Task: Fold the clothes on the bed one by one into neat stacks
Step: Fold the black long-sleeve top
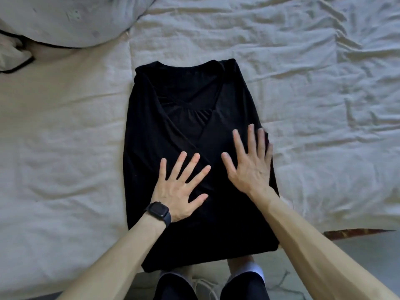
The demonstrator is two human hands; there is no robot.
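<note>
A black top (190, 109) lies flat on the bed, neckline away from me, both sides folded in so they cross over its middle. Its lower hem hangs a little over the bed's near edge. My left hand (180, 187), with a dark watch on the wrist, lies flat on the lower middle of the garment, fingers spread. My right hand (251, 165) presses flat on the right folded side, fingers spread, its outer fingers near the garment's right edge.
The wrinkled white bed cover (324, 94) spreads all round the garment. A grey pillow (71, 20) lies at the far left corner, with a black-edged cloth (13, 55) beside it. The bed's near edge and the floor (368, 256) show at lower right.
</note>
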